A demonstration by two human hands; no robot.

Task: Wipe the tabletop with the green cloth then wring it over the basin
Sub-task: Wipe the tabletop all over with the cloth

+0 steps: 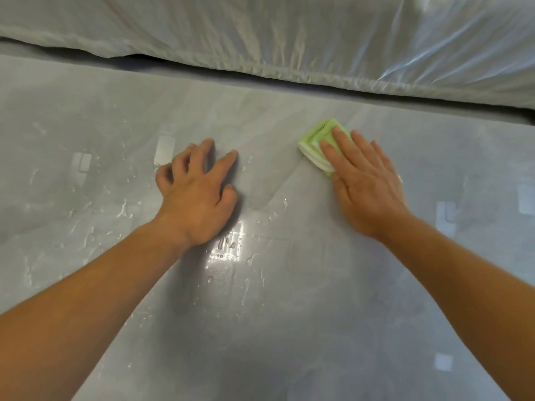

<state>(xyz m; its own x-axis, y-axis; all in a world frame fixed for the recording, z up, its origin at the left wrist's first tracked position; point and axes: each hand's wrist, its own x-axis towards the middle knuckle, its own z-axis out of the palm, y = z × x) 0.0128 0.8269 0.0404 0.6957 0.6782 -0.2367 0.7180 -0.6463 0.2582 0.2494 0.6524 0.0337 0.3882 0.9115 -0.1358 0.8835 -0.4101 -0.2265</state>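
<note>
Grey tabletop (289, 337) fills most of the view, wet w/ streaks & beads. Along its far edge lies a crinkled clear plastic sheet (260, 33) over sth bulky; can't tell what. Left hand (197, 192) rests on the top, left of centre. Its fingers are loosely bent, tips touching the surface, holding nothing; looks like a brace. Right hand (364, 183) lies flat on the folded green cloth (318, 137), fingers straight & pressing down, not curled round it. Cloth sits on the table far-right of centre, its far corner poking out past the fingertips. Water (225, 247) looks thickest btw the wrists & out to the left; the area near the cloth looks drier.

Step in hand, I'd judge: wiping, w/ plenty left to do. To do it well: even palm pressure so the whole pad bites, long overlapping passes toward the wet patch, lift the left hand before sweeping under it. Refold if the pad opens up. Basin not in view, so wringing comes later, elsewhere.
</note>
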